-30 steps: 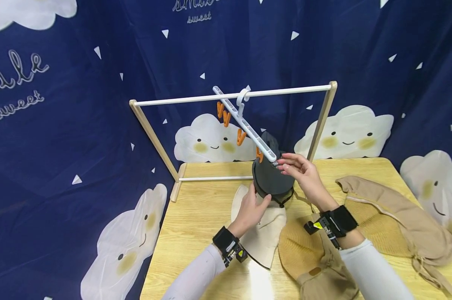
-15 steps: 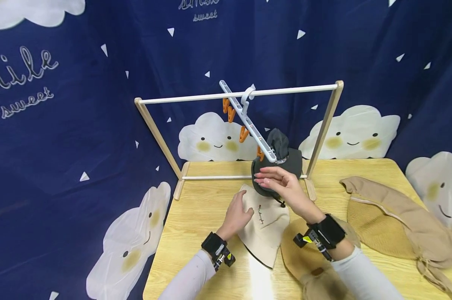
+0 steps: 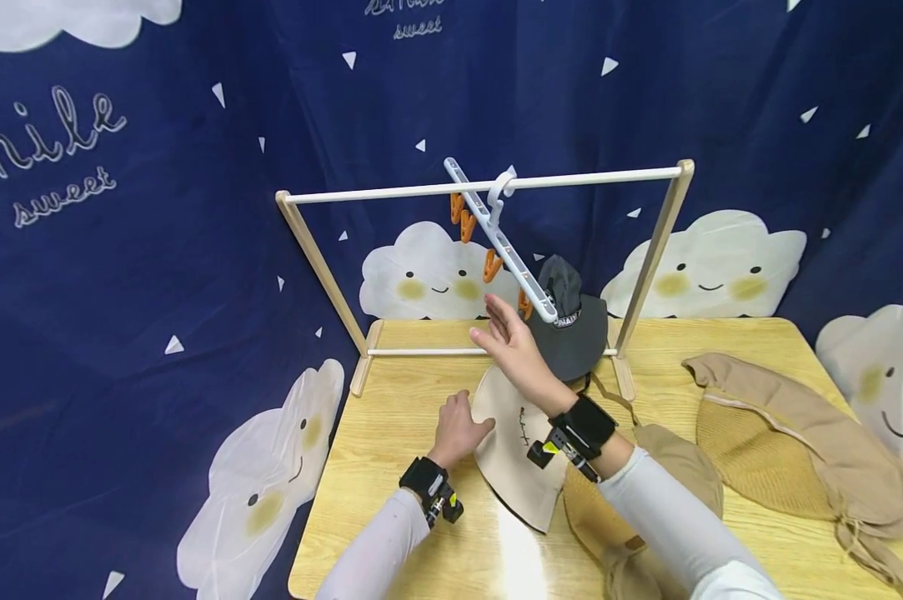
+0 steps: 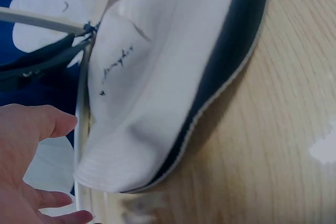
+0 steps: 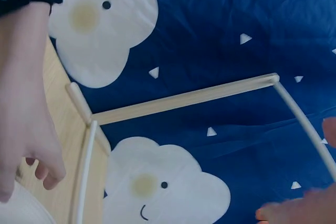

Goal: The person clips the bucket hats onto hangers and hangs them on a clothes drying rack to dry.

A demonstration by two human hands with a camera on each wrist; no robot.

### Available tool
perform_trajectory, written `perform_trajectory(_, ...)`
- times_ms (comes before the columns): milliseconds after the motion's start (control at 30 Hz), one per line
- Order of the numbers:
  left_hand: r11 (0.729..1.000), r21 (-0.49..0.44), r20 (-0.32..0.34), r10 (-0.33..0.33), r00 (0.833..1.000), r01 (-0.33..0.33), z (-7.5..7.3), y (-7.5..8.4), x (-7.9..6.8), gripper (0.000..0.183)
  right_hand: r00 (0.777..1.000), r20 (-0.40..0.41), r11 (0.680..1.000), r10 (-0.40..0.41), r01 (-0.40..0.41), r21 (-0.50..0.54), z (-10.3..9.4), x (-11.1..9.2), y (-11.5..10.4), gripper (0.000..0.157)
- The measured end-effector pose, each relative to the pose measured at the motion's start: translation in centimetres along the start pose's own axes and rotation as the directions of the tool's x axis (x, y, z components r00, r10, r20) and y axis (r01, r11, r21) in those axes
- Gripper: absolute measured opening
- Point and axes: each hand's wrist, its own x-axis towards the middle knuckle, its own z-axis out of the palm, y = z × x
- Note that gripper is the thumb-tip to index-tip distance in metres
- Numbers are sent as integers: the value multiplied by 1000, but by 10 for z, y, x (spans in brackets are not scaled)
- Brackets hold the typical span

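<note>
A dark grey hat with a wide brim hangs at the near end of a white clip hanger, beside an orange clip. My right hand is raised left of this hat, fingers extended, fingertips just below another orange clip. Nothing shows in its grasp. My left hand is low over the table at the left edge of a cream bucket hat, thumb and fingers apart. In the left wrist view, the cream hat shows dark lettering and a dark underside, with the fingers off its brim.
The hanger hooks over the top rail of a wooden rack, its bar slanting toward me. Two more orange clips hang at its far end. A tan hat lies right of the cream one, and another tan hat lies farther right on the table.
Both hands have let go of the dark grey hat, which now hangs from the hanger. My left hand has come down toward the cream hat; my right hand has moved left.
</note>
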Motion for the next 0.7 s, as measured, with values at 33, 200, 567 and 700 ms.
perform_trajectory(33, 1000, -2, 0, -1, 1000, 1, 1, -2, 0, 77, 1000, -22, 1000, 15, -15, -6, 2, 5, 2, 77)
perform_trajectory(200, 1000, 1, 15, -26, 1000, 26, 7, -16, 2, 82, 989, -109, 992, 105, -111, -54, 14, 21, 6, 94)
perform_trajectory(567, 1000, -6, -20, -28, 999, 27, 17, -28, 8, 90, 918, -335, 973, 213, -229, -7, 29, 68, 12, 111)
perform_trajectory(700, 999, -36, -36, -36, 999, 35, 20, -21, 15, 90, 857, -431, 959, 282, -255, 121, 21, 95, 12, 106)
